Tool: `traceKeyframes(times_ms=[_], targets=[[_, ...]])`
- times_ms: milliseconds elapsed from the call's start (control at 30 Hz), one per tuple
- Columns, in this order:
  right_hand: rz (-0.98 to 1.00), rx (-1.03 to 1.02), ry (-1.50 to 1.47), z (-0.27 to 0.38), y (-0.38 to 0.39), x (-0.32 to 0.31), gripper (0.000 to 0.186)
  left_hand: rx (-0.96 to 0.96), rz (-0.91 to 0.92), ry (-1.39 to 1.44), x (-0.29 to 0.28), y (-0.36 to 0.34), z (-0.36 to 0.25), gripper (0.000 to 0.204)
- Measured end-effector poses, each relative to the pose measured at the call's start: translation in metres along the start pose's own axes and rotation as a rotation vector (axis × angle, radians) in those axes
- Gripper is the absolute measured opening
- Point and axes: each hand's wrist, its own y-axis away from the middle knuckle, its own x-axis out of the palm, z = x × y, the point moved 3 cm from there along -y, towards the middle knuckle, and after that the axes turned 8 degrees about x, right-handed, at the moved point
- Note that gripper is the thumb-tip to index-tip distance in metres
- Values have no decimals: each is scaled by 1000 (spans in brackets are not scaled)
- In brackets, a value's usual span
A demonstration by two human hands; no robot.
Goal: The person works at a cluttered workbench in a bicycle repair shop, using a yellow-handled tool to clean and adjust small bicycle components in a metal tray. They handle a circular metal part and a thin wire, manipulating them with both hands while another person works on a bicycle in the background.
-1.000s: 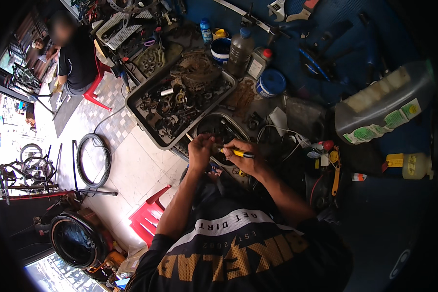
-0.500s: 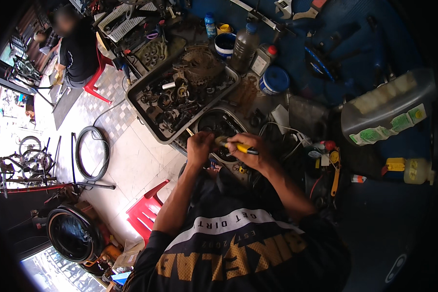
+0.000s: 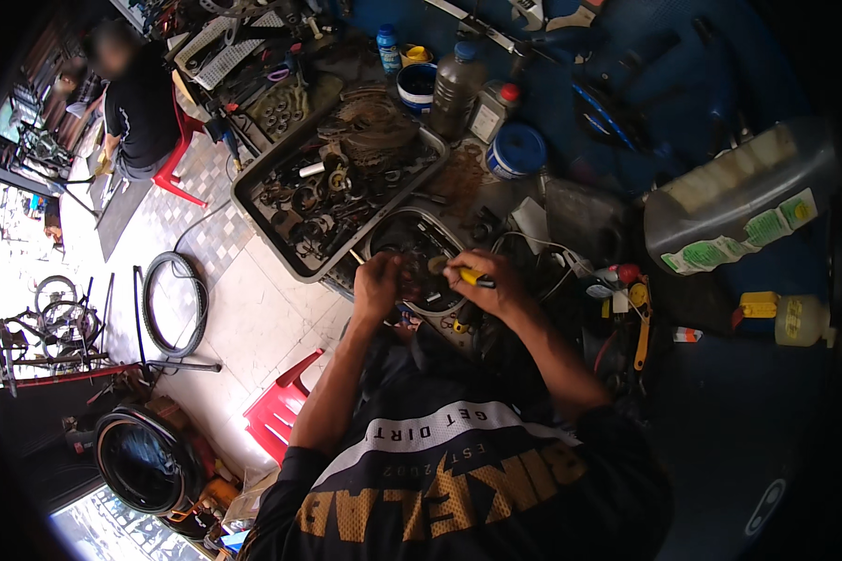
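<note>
My left hand [image 3: 379,285] is closed at the left rim of a metal basin [image 3: 423,214], on something small and dark that I cannot make out. Just to its right, my right hand [image 3: 486,285] grips a yellow-and-black handled tool [image 3: 478,279], its blurred pale tip pointing toward my left hand. Dark small parts lie inside the basin under both hands. A large grey tray [image 3: 253,196] full of greasy metal parts sits beyond, to the upper left. A white cable [image 3: 552,241] runs to the right of my right hand.
Bottles [image 3: 454,93] and blue-lidded tubs [image 3: 516,150] crowd the bench behind. A large plastic jug [image 3: 730,206] is at right. A red chair [image 3: 276,416] stands below left, near a tyre [image 3: 196,313] on the floor. Another person [image 3: 145,117] sits at upper left, away from my hands.
My right hand, with the yellow-handled tool, has shifted right, opening a small gap to my left hand. My left hand has moved slightly left.
</note>
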Motion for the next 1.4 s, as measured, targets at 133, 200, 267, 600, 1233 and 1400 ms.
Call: traceKeyframes(times_ms=[133, 200, 267, 600, 1233, 1400], targets=[[57, 6, 54, -6, 11, 12, 18, 233, 73, 8, 3, -5, 0, 29], [13, 99, 62, -4, 11, 15, 18, 301, 103, -48, 2, -4, 2, 33], [-49, 209, -131, 3, 9, 20, 22, 282, 115, -69, 1, -3, 5, 38], [-130, 309, -183, 22, -13, 17, 22, 249, 24, -171, 4, 1, 2, 25], [-150, 261, -311, 17, -7, 10, 29, 383, 94, -403, 10, -7, -1, 30], [-136, 303, -157, -8, -6, 2, 25, 398, 109, -148, 8, -8, -1, 32]])
